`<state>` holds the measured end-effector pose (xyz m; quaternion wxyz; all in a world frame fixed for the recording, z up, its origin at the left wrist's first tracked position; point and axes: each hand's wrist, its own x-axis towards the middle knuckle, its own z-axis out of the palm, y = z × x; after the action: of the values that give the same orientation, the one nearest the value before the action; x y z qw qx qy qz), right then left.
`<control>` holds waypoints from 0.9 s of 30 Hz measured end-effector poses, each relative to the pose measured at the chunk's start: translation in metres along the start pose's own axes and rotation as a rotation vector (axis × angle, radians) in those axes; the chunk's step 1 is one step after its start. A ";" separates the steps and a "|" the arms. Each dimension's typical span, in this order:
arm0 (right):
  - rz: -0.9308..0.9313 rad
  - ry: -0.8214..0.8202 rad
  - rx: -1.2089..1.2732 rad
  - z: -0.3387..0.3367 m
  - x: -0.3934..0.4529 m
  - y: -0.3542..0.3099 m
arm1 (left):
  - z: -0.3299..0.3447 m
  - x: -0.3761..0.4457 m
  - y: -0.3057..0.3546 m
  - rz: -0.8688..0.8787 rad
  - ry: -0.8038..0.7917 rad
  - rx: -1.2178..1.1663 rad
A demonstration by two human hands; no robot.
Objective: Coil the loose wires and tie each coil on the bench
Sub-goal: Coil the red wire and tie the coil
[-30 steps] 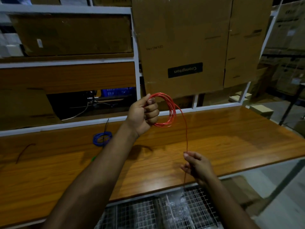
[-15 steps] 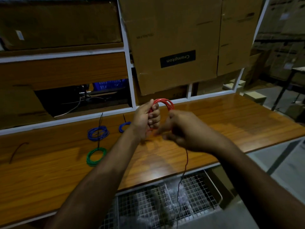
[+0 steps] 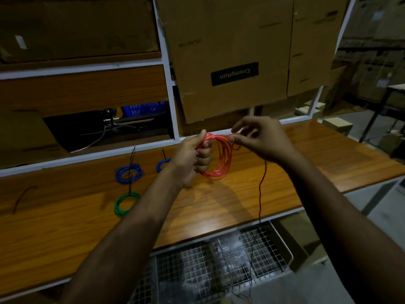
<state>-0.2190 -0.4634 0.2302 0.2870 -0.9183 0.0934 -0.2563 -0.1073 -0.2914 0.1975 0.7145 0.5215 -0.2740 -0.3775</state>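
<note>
Left hand [image 3: 192, 159] grips the springy red coil [image 3: 219, 159] at centre frame while right hand [image 3: 263, 139] pinches its light, limp tail near the top, the best hold for wrapping.

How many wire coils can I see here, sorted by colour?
Red: 1, the red coil held in both hands above the bench
Blue: 2, one blue coil and a second blue coil partly hidden behind the left wrist
Green: 1, the green coil
Total: 4
</note>
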 end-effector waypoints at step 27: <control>0.397 0.007 0.912 -0.005 -0.024 0.048 | -0.018 0.013 -0.021 -0.101 -0.013 -0.244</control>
<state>-0.2427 -0.4971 0.1962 0.7024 -0.6628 0.1457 -0.2146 -0.0910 -0.2961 0.1722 0.7510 0.4414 -0.2040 -0.4467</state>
